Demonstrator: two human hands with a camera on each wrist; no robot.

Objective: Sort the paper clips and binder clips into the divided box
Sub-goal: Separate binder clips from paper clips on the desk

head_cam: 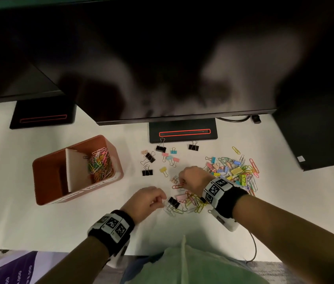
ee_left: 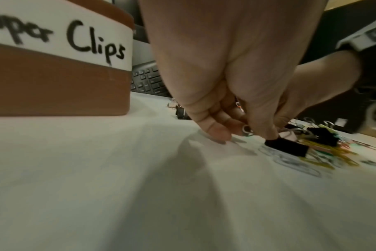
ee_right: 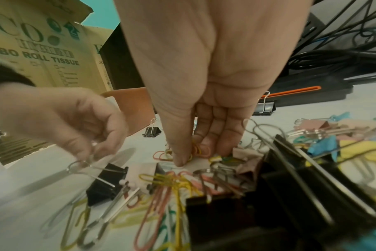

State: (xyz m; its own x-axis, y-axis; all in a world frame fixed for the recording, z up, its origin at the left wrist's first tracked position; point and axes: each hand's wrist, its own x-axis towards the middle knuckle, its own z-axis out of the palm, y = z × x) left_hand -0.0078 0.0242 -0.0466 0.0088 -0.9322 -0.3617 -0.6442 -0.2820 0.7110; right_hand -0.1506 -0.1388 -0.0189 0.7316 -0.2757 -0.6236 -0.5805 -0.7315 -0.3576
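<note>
Pinching a black binder clip (head_cam: 173, 202) by its wire handle, left hand (head_cam: 144, 203) low over bench (head_cam: 18, 222), right hand (head_cam: 193, 179) fingers closed on paper clips (head_cam: 179, 185), divided box (head_cam: 48, 193) at left; left wrist view, thumb against clip body; right wrist view, fingers (ee_right: 180, 152) gathering small paper clips.

The box (head_cam: 45, 181) stands on the table (head_cam: 18, 222), left of the clip pile (head_cam: 231, 171), with paper clips (head_cam: 99, 162) in its right compartment. Loose binder clips (head_cam: 151, 158) lie between the box and the pile. Behind them stands a monitor base (head_cam: 182, 138). The left hand (head_cam: 145, 201) and the right hand (head_cam: 192, 179) are just right of the box, at the pile's near left edge.
</note>
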